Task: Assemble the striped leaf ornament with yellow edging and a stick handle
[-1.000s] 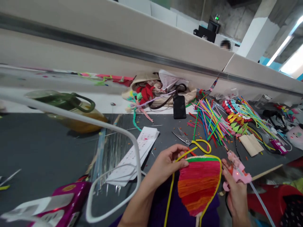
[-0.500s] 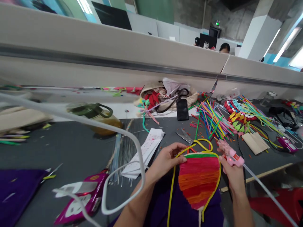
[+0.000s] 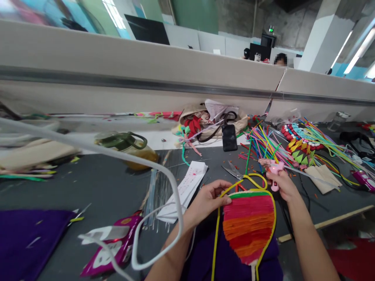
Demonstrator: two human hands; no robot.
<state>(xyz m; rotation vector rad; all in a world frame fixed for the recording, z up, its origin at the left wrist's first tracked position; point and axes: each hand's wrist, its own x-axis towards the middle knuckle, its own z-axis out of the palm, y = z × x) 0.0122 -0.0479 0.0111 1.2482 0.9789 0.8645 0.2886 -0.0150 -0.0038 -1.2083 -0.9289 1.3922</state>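
Note:
My left hand (image 3: 209,198) pinches the top left edge of a fan-shaped piece (image 3: 248,226) made of red, pink and orange pipe cleaners with a green top band, where a yellow pipe cleaner (image 3: 216,234) runs round its rim. The piece lies over purple cloth (image 3: 225,261) near the table's front edge. My right hand (image 3: 280,182) grips a pink glue gun (image 3: 273,168) just above and right of the piece's top, its nozzle pointing left; a clear glue stick (image 3: 310,176) trails out to the right.
Scissors (image 3: 233,171) lie just beyond the piece. Behind them are several loose coloured pipe cleaners (image 3: 263,146), a black phone (image 3: 229,137), a cloth bag (image 3: 205,121), a white paper stack (image 3: 187,189), a green-lidded jug (image 3: 129,146) and a white cable (image 3: 164,171). A low partition wall (image 3: 146,74) backs the table.
My right hand has carried the glue gun up and away from the right edge of the piece to a spot above its top. My left hand has kept its hold. The view has tilted up.

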